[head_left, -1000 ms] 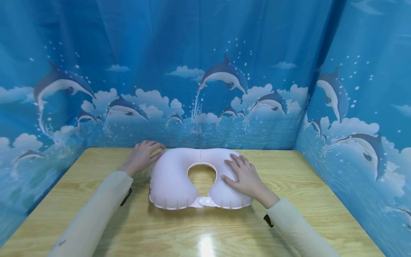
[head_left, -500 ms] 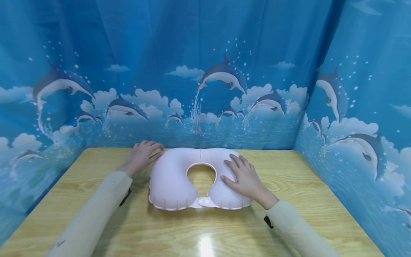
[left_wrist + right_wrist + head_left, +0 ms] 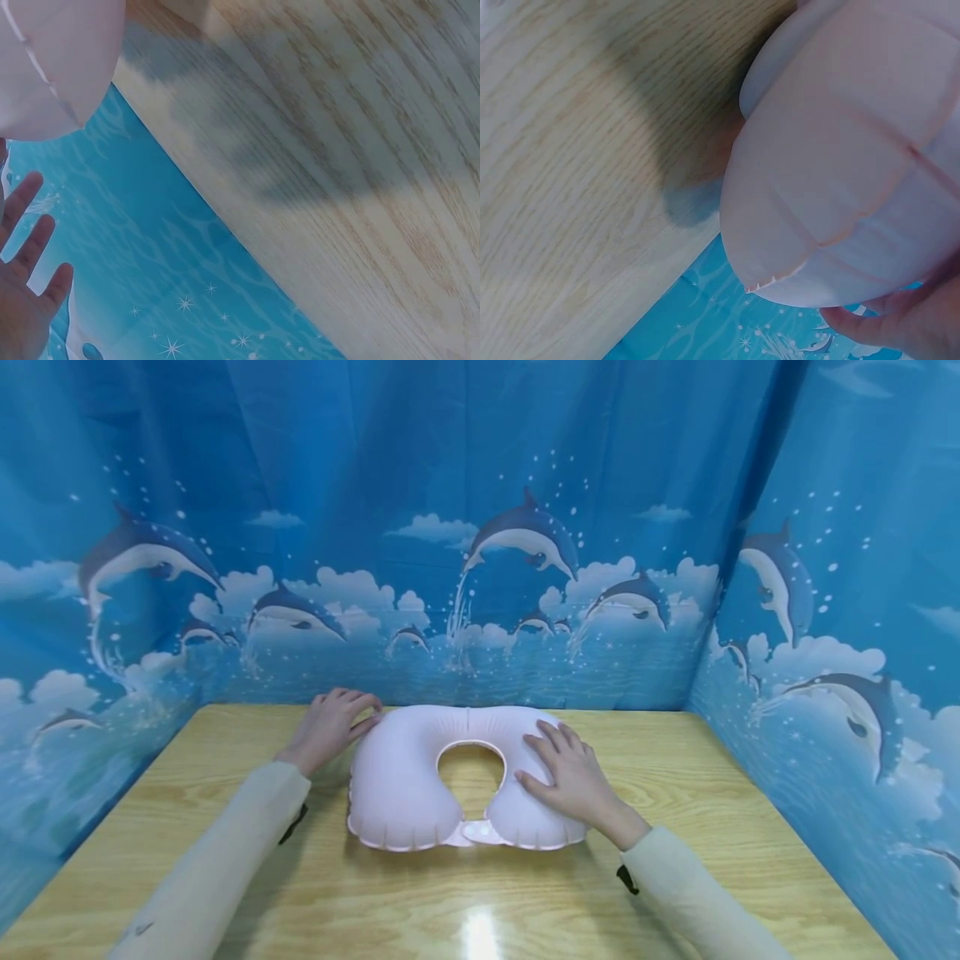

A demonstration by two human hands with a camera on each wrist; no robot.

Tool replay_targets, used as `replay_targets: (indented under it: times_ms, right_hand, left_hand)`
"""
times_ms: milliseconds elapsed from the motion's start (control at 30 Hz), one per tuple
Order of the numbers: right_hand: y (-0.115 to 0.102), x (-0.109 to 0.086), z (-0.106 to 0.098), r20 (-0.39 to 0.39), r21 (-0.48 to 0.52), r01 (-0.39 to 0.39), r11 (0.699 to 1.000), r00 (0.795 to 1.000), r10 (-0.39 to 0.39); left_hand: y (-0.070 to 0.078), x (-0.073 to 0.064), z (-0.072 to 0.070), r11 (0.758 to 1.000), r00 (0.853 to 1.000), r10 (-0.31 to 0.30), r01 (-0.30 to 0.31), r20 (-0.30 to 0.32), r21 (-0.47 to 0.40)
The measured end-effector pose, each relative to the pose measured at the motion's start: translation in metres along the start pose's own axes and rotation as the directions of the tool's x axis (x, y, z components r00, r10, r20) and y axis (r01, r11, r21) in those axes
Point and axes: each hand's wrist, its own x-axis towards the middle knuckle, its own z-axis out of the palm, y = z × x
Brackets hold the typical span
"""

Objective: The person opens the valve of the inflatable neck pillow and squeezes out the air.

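Observation:
A pale pink inflatable neck pillow (image 3: pixel 401 777) lies on the wooden table, its U opening toward me. A short snap strap (image 3: pixel 483 832) joins its two ends. My left hand (image 3: pixel 330 731) is at the pillow's far left corner, thumb and index finger pinching its edge; what lies between the tips is mostly hidden. In the left wrist view the other fingers (image 3: pixel 34 244) are spread. My right hand (image 3: pixel 576 781) rests on the top of the right lobe with fingers spread. The right wrist view shows the pillow's seamed side (image 3: pixel 840 172) bulging and full.
The wooden table (image 3: pixel 675 877) extends in front of the pillow and to both sides. A blue dolphin-print curtain (image 3: pixel 360 568) stands right behind its far edge and along the sides. Light-coloured sleeves (image 3: pixel 217 860) cover both forearms.

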Motion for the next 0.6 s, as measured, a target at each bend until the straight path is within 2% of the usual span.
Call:
replay_targets:
  times_ms: [433, 600]
  right_hand:
    - [-0.0002, 0.0006, 0.0001, 0.005, 0.002, -0.008, 1.000, 1.000, 0.008]
    - [-0.0007, 0.0001, -0.0003, 0.003, 0.005, -0.005, 1.000, 1.000, 0.005]
  left_hand:
    - [-0.0007, -0.0008, 0.0014, 1.000, 1.000, -0.014, 0.014, -0.012, -0.013]
    - [-0.0010, -0.0014, 0.0024, 1.000, 0.999, -0.002, 0.002, -0.036, -0.002]
